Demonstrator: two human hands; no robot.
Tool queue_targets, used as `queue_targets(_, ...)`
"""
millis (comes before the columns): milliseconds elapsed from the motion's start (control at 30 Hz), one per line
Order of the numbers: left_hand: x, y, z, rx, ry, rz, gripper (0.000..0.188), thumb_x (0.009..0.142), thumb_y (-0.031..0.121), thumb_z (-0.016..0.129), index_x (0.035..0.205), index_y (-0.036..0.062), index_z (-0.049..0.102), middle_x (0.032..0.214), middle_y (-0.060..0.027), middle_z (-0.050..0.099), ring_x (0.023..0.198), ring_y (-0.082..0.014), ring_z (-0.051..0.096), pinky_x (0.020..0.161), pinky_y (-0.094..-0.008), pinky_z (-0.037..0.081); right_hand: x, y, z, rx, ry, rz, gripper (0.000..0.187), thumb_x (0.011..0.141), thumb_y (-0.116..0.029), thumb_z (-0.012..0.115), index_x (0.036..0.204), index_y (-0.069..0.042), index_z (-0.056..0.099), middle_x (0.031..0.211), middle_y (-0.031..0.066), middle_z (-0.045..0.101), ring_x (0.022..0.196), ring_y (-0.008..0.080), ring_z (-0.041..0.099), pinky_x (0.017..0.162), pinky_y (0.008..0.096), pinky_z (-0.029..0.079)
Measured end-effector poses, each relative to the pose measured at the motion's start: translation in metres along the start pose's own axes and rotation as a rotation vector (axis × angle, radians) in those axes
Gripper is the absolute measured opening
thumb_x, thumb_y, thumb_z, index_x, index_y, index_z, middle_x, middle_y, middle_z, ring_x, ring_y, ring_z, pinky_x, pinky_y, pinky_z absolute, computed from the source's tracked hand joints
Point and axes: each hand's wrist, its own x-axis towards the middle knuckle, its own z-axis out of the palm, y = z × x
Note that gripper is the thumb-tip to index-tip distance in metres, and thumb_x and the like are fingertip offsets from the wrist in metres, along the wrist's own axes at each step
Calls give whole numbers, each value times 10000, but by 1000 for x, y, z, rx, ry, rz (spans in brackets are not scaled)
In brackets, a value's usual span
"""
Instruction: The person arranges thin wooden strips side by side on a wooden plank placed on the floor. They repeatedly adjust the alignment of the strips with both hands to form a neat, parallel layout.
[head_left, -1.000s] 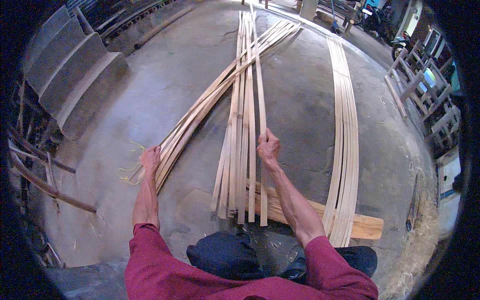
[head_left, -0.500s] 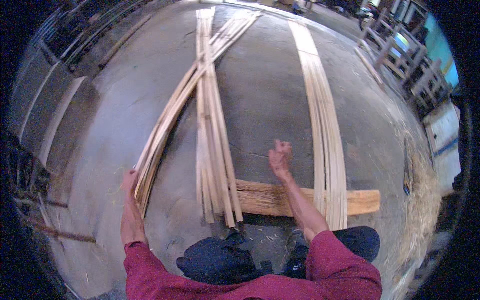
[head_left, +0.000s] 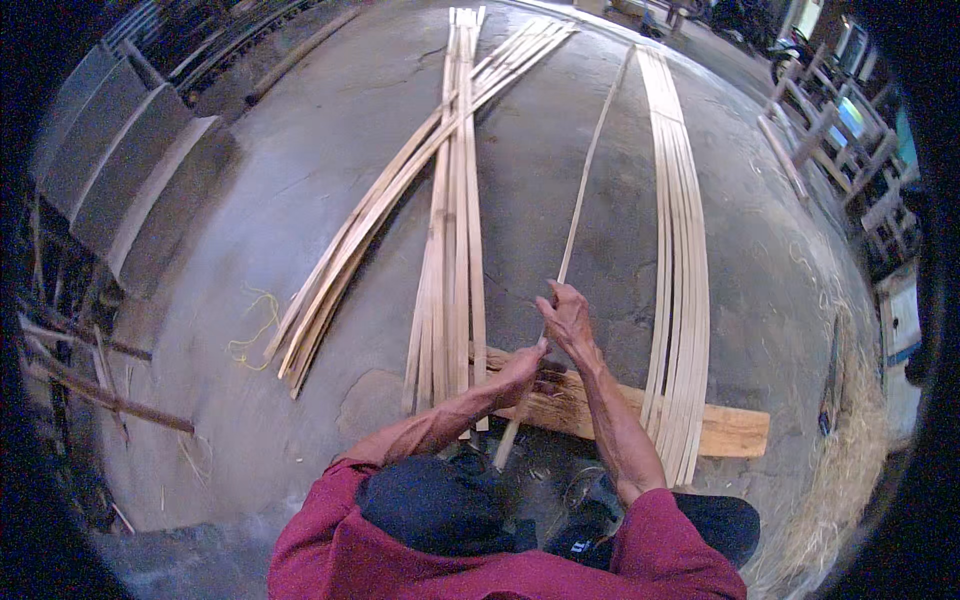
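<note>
A long, thin bamboo strip (head_left: 590, 180) runs from near my knees to the far part of the floor. My right hand (head_left: 570, 318) is closed around it in front of me. Closer to my body, my left hand (head_left: 520, 374) pinches the same strip, its thumb pointing forward. Below both hands lies a wooden plank (head_left: 735, 430), set crosswise on the floor. Left of the hands, one bundle of pale strips (head_left: 462, 210) lies lengthwise, and a slanting bundle (head_left: 350, 235) crosses it at the far end. To the right, a row of strips (head_left: 682, 230) rests over the plank.
Yellow string (head_left: 262, 325) lies by the slanting bundle's near end. Shavings (head_left: 850, 480) are heaped along the right side, near a wooden frame (head_left: 835, 135). Grey slabs (head_left: 165, 190) and rods (head_left: 110, 395) stand at left. My knees (head_left: 430, 505) are close below the plank.
My left hand has left the slanting bundle and come to the middle, onto a single strip. My right hand now grips that strip too. The view has shifted left.
</note>
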Motion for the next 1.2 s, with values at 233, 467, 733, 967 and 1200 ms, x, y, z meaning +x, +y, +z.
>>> queue_targets(233,-65,83,-49,692,433,582,344,871,327,418,864,34,599,558,16,469,499,-82,424,447,-238,343,-4,65,-48,-271,332,150,342,746,-194,572,1028,-1,551,920,185,567,883,297,538,772,383,418)
queue_targets(467,-100,172,-136,1203,679,760,366,813,346,525,761,-16,539,550,-34,453,530,-137,415,514,-302,371,-75,157,-85,-776,290,535,481,676,-192,634,1105,-46,474,1003,146,439,976,314,426,808,458,350)
queue_targets(733,-98,182,-277,1357,925,617,416,783,384,508,749,-29,526,706,-202,514,651,-281,488,614,-381,378,-80,178,-82,-748,228,385,351,705,-105,566,1039,-11,513,954,154,443,938,308,436,759,417,389)
queue_targets(967,-125,162,-282,1432,1099,581,415,800,394,468,823,-10,555,808,-218,548,757,-343,526,660,-400,395,-48,99,-67,-162,463,255,399,786,-86,508,1167,13,441,985,222,549,910,330,537,793,370,412)
queue_targets(1200,-127,151,-324,1574,1081,237,462,830,432,379,848,5,553,833,-218,564,787,-362,545,685,-429,423,-11,-53,-64,119,541,-242,426,831,-110,496,1228,0,386,785,71,571,624,110,530,557,258,447)
